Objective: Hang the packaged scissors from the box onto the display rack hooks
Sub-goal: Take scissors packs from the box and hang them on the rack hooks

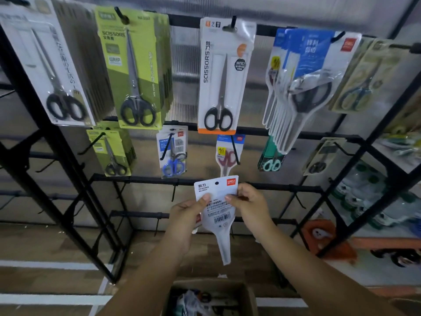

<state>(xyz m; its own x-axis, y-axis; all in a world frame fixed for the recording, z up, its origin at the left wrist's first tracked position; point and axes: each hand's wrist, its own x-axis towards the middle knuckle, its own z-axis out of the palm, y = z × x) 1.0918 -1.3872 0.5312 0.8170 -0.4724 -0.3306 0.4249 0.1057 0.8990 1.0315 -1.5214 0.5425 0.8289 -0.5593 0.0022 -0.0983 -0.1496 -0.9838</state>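
I hold a white packaged scissors [218, 208] with its printed back and barcode facing me, the hang hole at its top. My left hand [185, 221] pinches its left edge and my right hand [249, 205] pinches its right edge. The pack sits just below a hook [234, 148] that carries a red-handled scissors pack [227, 156]. The black display rack [145, 179] spans the view with scissors packs on its upper hooks. A cardboard box [247, 290] with more packs stands open at the bottom, below my arms.
Green scissors packs [136, 71] hang at upper left, a white-and-orange pack [222, 76] in the middle, blue packs [303, 76] at right. Bare hooks [174, 192] stick out on the lower bars. A side shelf [376, 201] with goods is at right.
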